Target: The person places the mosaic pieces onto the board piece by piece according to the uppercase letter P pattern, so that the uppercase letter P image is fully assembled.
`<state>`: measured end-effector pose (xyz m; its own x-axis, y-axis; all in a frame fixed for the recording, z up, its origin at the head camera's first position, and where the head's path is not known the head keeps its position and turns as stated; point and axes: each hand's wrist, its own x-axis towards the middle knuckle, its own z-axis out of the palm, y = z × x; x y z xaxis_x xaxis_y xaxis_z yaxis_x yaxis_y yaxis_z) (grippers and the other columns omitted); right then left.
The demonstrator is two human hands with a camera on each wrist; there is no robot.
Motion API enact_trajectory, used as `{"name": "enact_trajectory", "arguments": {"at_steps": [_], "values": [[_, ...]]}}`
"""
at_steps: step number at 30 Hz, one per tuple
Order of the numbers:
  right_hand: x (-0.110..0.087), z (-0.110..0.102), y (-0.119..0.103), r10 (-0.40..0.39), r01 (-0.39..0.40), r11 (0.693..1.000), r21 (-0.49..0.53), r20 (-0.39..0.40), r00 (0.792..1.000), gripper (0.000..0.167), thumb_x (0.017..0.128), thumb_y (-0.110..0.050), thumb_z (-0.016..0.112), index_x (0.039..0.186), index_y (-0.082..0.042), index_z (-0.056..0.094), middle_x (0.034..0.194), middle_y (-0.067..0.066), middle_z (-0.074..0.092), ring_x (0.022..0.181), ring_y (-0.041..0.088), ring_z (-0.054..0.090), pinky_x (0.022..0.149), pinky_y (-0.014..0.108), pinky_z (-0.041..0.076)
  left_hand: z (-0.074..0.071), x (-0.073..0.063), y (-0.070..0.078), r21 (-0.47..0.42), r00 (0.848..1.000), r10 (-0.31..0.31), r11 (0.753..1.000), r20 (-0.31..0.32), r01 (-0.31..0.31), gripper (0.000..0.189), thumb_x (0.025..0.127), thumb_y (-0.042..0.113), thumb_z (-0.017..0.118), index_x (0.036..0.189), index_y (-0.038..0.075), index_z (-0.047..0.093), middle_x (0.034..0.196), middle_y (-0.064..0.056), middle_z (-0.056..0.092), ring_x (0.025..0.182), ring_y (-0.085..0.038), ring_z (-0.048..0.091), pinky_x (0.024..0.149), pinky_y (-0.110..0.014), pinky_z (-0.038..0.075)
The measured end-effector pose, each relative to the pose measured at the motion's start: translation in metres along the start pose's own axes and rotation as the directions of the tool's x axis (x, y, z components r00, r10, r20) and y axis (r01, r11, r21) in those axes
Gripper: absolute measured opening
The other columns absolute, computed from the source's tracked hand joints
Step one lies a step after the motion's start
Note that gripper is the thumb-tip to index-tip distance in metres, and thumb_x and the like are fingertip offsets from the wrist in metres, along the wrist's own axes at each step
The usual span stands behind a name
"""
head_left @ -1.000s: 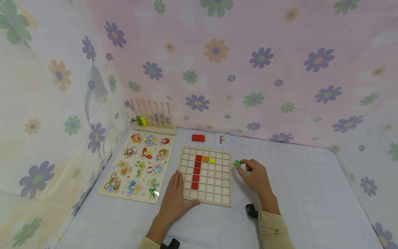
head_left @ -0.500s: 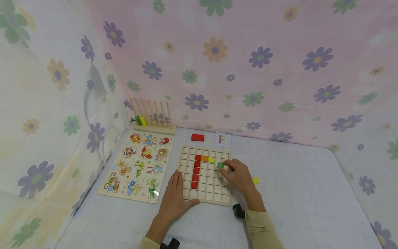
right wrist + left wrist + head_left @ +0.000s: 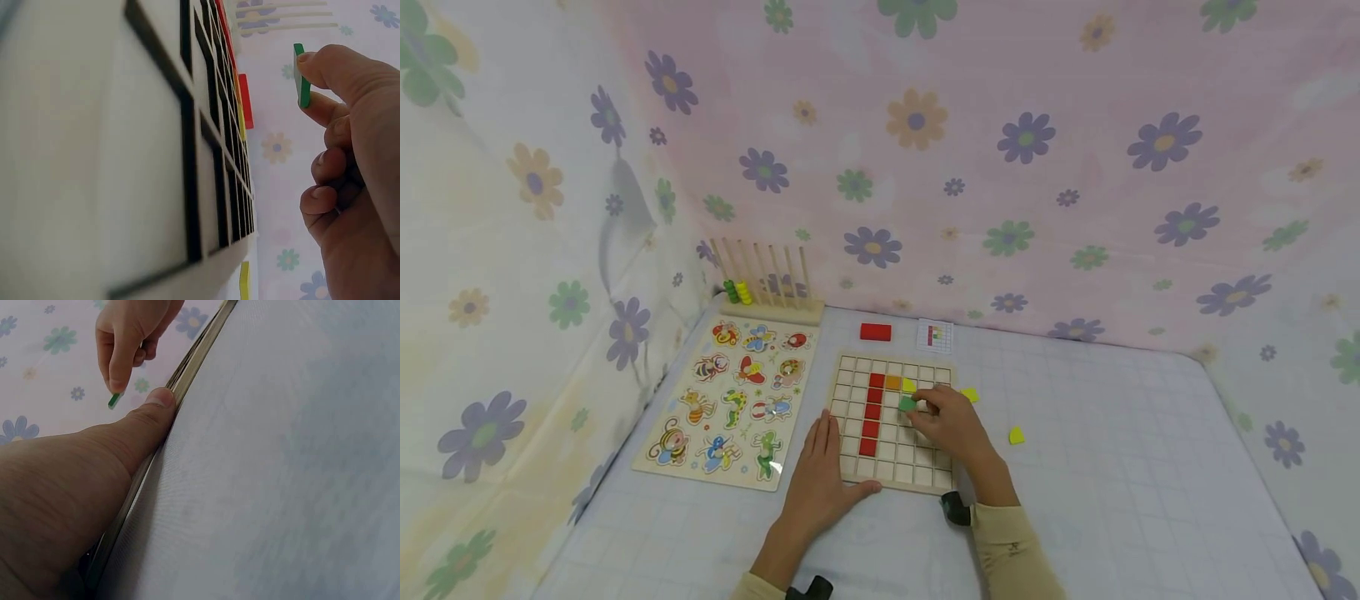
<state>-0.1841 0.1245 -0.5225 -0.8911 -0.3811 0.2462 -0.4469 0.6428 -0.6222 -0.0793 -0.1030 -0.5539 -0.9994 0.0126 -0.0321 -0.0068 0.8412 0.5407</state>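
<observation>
My right hand (image 3: 955, 425) pinches a small green square tile (image 3: 907, 404) between thumb and index finger, over the wooden grid board (image 3: 898, 485). In the right wrist view the green tile (image 3: 302, 78) stands edge-on, raised above the grid. My left hand (image 3: 820, 483) lies along the board's near left corner, straight fingers on the left edge and thumb at the front edge. On the grid, a column of several red tiles (image 3: 871, 429) meets an orange tile (image 3: 893, 382) and a yellow tile (image 3: 909, 385) at its top. The green tile is just below the yellow one in the head view.
Two yellow tiles (image 3: 1016, 436) lie right of the board, one partly behind my right hand. Beyond the board are a red block (image 3: 876, 332) and a pattern card (image 3: 936, 336). An insect puzzle board (image 3: 718, 421) and a pegged bead stand (image 3: 782, 312) occupy the left.
My right hand has carried the green tile leftward from beside the board to over the grid, uncovering the yellow tiles on the table. My left hand has stayed at the board's corner.
</observation>
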Motion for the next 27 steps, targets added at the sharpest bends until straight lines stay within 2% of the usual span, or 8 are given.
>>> {"name": "enact_trajectory", "arguments": {"at_steps": [7,10,15,21,27], "values": [[0.004,0.005,-0.008,0.002,-0.003,1.0,0.016,0.052,0.999,0.018,0.087,-0.017,0.079,0.102,-0.007,0.078,0.07,-0.006,0.048,0.065,0.008,0.041,0.058,0.022,0.038,0.0,0.0,-0.001,0.002,1.0,-0.002,1.0,0.003,0.002,0.13,0.073,0.074,0.077,0.162,-0.001,0.018,0.172,-0.017,0.012,0.159,-0.037,0.015,0.124,-0.052,0.031],[0.006,0.009,-0.009,0.016,-0.017,1.0,0.005,0.089,0.996,0.015,0.088,-0.016,0.077,0.101,-0.008,0.077,0.072,-0.006,0.048,0.067,0.008,0.043,0.06,0.023,0.039,0.0,0.0,0.0,-0.002,1.0,-0.006,1.0,0.007,0.006,0.13,0.073,0.073,0.077,0.162,0.0,0.017,0.172,-0.017,0.012,0.159,-0.037,0.015,0.124,-0.052,0.031],[0.01,0.015,-0.009,-0.002,0.005,1.0,-0.025,0.134,0.991,0.014,0.088,-0.016,0.076,0.1,-0.008,0.076,0.072,-0.006,0.048,0.067,0.009,0.044,0.062,0.023,0.04,0.0,-0.001,0.0,-0.008,1.0,-0.004,1.0,0.002,0.004,0.13,0.073,0.074,0.076,0.162,-0.001,0.018,0.172,-0.017,0.012,0.159,-0.037,0.015,0.124,-0.052,0.031],[0.011,0.021,-0.008,0.016,-0.008,0.998,-0.055,0.16,0.987,0.016,0.089,-0.022,0.077,0.1,-0.011,0.077,0.078,-0.007,0.058,0.072,0.007,0.048,0.068,0.025,0.045,0.0,0.0,-0.001,-0.009,1.0,-0.001,1.0,-0.001,0.001,0.13,0.073,0.074,0.076,0.162,-0.001,0.018,0.172,-0.017,0.011,0.159,-0.037,0.014,0.124,-0.051,0.031],[0.011,0.024,-0.007,0.047,-0.032,0.996,-0.084,0.178,0.983,0.015,0.089,-0.021,0.076,0.101,-0.012,0.077,0.081,-0.006,0.058,0.075,0.008,0.049,0.07,0.028,0.046,-0.001,0.0,0.0,-0.015,1.0,0.0,1.0,-0.005,0.0,0.13,0.072,0.073,0.078,0.162,-0.001,0.018,0.172,-0.017,0.012,0.159,-0.037,0.015,0.124,-0.052,0.032]]}}
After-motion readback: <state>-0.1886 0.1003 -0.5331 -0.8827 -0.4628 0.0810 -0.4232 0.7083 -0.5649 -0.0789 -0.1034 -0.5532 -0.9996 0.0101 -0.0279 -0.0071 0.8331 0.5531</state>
